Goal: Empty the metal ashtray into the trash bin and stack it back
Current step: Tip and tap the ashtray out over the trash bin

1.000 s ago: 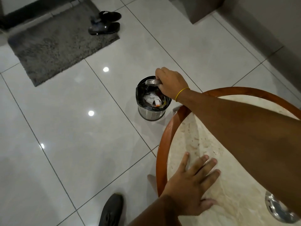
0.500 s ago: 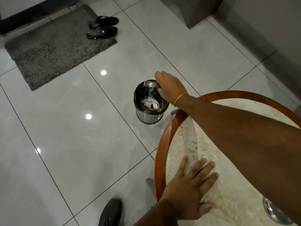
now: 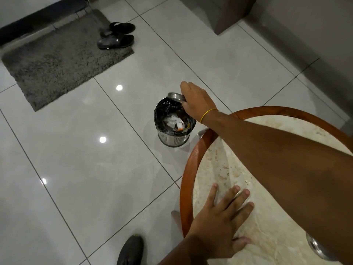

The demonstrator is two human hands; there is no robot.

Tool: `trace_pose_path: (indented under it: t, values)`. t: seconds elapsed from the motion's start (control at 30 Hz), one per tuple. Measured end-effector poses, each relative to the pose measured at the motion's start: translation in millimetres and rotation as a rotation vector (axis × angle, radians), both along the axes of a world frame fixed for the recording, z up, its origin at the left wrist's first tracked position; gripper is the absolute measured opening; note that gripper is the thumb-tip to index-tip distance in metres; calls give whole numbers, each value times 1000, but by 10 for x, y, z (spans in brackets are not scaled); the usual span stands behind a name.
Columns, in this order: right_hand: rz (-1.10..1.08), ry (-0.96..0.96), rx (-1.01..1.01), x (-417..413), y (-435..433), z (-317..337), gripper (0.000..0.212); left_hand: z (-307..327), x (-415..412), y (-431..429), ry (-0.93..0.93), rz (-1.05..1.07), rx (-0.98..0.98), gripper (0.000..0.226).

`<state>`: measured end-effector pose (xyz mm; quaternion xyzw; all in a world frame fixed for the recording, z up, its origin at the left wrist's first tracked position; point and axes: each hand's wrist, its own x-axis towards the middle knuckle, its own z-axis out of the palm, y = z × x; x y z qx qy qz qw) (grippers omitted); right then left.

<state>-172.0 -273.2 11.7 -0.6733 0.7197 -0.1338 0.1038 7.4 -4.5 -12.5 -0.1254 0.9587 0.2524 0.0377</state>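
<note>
Metal ashtray: small shiny steel dish, only its rim and part of the side showing past the fingers. Tilted on edge over the far rim of the trash bin, held above the opening. No brand, label or readable writing on it or anywhere else in view.

Left to right:

- Grey shaggy mat on the tiled floor, far left. Pair of dark sandals at its far right corner, one partly on the mat.
- Ceiling light reflections show as bright spots on the glossy tiles.
- Dark shoe at the bottom edge, on the floor near the table.
- Trash bin: small round perforated steel can standing on the floor just beside the table edge. Black liner inside, crumpled white paper plus an orange scrap in it.
- Right hand: reaches across the table, fingers clamped on the ashtray from above, knuckles up. Yellow band on the wrist.
- Left hand: flat on the table top, palm down, fingers spread apart, holding nothing.
- Table: round, reddish-brown wooden rim, beige marble-look top.
- Another shiny metal piece sits on the table at the lower right, mostly hidden under the right forearm; cannot tell what it is.
- Grey-brown furniture block stands on the floor at top right.
</note>
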Motion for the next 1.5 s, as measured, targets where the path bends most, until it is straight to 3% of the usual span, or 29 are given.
trace_pose_path:
  t: [0.7, 1.33, 1.5]
  values:
    - [-11, -63, 23, 34, 40, -1, 21, -73, -16, 43, 48, 20, 16, 86]
    - [-5, -96, 14, -67, 121, -13, 19, -72, -7, 46, 45, 25, -86, 85]
    - [-126, -227, -2, -132, 214, -77, 17, -84, -3, 57, 30, 12, -101, 85]
